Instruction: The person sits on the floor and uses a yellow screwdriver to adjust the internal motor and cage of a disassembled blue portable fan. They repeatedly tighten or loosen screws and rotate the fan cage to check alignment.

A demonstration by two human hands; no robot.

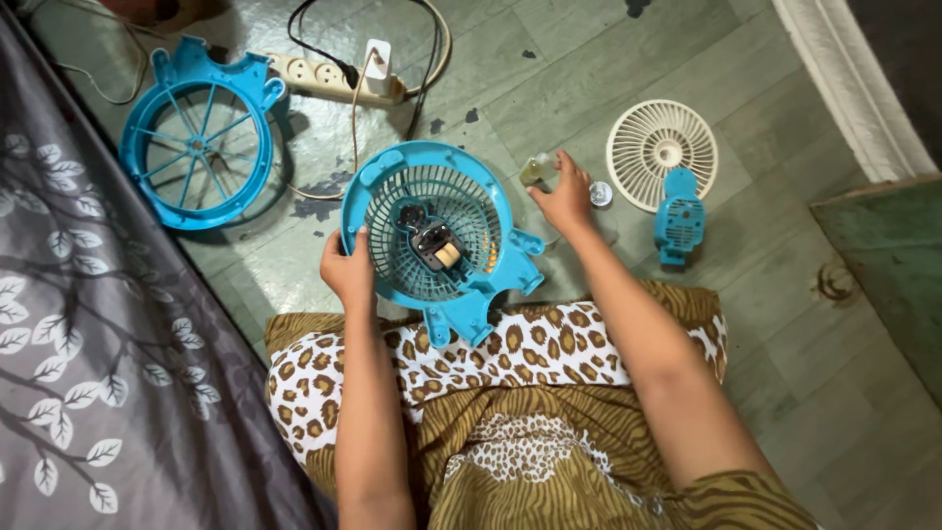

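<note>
On the floor just ahead of the knees, the round blue plastic fan housing with its grille and bare motor (439, 236) is gripped at its left rim by the left hand (346, 270), fingers curled. Right of it, the right hand (566, 194) closes on a small pale part (537, 170). The fan looks dismantled: blue ring guard (196, 132) far left, white round grille (661, 153) and blue cover piece (679, 221) right. No labels show.

Home room, work done seated on the floor. Worn green-painted floor (589, 79) with chipped dark spots, upper and right of frame. Grey leaf-print bedcover or curtain (88, 324) along the left edge. White power strip (329, 79) with a plugged charger (378, 61) and loose cables at top centre. White moulded skirting or door frame (854, 88) at upper right. Animal-print house clothes (520, 393) at bottom centre. Fan parts lie straight on the floor, no bench.
</note>
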